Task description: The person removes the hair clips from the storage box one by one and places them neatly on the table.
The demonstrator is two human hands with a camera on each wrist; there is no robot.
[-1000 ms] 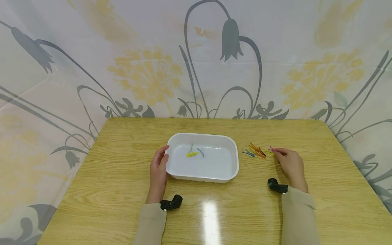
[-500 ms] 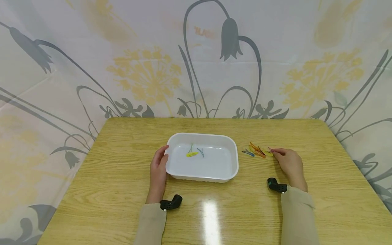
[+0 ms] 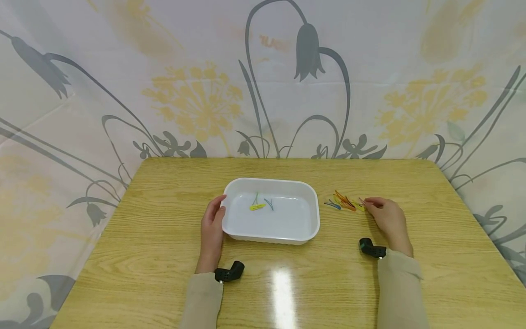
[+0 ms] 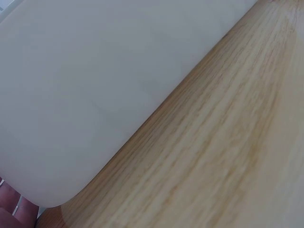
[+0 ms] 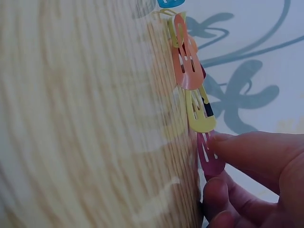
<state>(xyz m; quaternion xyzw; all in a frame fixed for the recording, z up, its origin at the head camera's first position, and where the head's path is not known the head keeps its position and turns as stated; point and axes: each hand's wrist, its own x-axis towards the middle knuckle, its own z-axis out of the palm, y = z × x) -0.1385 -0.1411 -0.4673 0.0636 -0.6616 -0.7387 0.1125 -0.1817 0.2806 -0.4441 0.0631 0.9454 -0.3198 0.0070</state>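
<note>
A white plastic tray (image 3: 271, 234) stands at the table's middle, holding a yellow hair clip (image 3: 257, 207), a green hair clip (image 3: 256, 198) and a blue hair clip (image 3: 269, 204). My left hand (image 3: 213, 224) grips its left end; fingers (image 4: 23, 211) show by its corner in the left wrist view. My right hand (image 3: 386, 219) pinches a purple-pink snap hair clip (image 5: 211, 161) between thumb and finger. Beside that clip, the right wrist view shows a yellow clip (image 5: 202, 124) and an orange clip (image 5: 189, 78) in the pile.
Right of the tray, several loose clips lie in a heap, including a blue one (image 3: 332, 205) and orange ones (image 3: 349, 207). The wooden table (image 3: 164, 274) ends at the back against a flower-patterned cloth (image 3: 197, 55).
My right hand has shifted slightly left, and the purple-pink clip has come closer to the yellow clip in the heap. My left hand keeps its hold on the tray.
</note>
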